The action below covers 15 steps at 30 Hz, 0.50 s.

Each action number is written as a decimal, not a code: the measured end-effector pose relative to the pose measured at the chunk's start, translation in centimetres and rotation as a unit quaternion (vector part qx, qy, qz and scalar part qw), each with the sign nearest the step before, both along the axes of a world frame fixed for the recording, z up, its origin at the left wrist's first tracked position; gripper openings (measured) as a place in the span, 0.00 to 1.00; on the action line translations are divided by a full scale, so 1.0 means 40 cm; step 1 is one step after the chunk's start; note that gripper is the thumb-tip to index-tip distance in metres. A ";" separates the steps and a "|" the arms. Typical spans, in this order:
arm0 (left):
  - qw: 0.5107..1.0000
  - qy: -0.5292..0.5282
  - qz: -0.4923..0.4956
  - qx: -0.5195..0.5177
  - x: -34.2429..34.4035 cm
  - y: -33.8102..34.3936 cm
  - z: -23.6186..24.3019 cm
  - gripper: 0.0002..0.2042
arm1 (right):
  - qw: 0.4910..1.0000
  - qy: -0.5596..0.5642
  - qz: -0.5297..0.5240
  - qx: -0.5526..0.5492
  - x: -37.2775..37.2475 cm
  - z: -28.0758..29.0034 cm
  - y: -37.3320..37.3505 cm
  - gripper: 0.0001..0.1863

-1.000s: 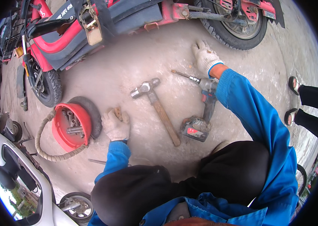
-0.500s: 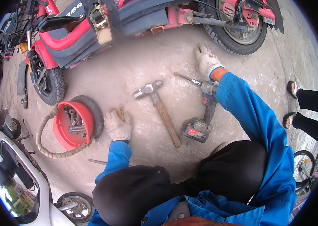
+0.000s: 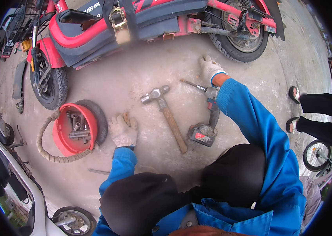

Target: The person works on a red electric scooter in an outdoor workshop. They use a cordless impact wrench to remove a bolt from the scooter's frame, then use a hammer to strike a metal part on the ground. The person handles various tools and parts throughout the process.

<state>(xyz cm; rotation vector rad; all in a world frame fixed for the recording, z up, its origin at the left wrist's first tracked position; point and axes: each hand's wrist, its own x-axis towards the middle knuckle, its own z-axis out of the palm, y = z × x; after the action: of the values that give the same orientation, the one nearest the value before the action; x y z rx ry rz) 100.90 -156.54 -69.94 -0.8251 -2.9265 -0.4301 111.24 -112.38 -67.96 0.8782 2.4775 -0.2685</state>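
My left hand, in a whitish knit glove, rests low over the concrete beside a red bucket. Its fingers are bent around a small brown piece that I cannot make out. My right hand, gloved too, reaches forward near the rear wheel of a red scooter, its fingers slightly apart and nothing visible in them. Between my hands lies a ball-peen hammer with a wooden handle. A cordless power tool with a long bit lies under my right forearm. Metal sockets lie in the bucket.
The bucket has a wrapped, rope-like handle and a black tyre-like ring behind it. A thin metal rod lies by my left forearm. A white scooter stands at left. Another person's legs are at right.
The view has shifted slightly, so the scooter sits lower and further right. My right hand has come a little left, its fingers drawn in somewhat. My left hand has stayed put.
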 end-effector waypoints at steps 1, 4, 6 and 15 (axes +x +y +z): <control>1.000 -0.006 0.002 0.000 -0.002 -0.002 0.003 0.19 | 0.999 0.031 -0.040 -0.019 -0.013 0.015 -0.030 0.44; 1.000 -0.023 0.006 -0.002 -0.009 -0.020 0.017 0.19 | 0.982 0.156 -0.091 -0.046 -0.042 0.071 -0.172 0.40; 0.999 -0.043 -0.005 0.009 0.006 0.007 -0.002 0.19 | 0.952 0.275 -0.072 -0.113 0.029 0.070 -0.224 0.34; 0.994 -0.102 -0.020 0.036 -0.004 -0.023 0.007 0.21 | 0.896 0.112 -0.056 -0.426 -0.004 0.409 -0.454 0.21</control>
<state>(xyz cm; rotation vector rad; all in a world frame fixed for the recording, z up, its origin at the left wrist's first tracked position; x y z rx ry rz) 100.76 -157.48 -69.65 -0.8803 -3.0597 -0.6568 111.06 -130.52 -51.58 0.6083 2.1281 -1.4285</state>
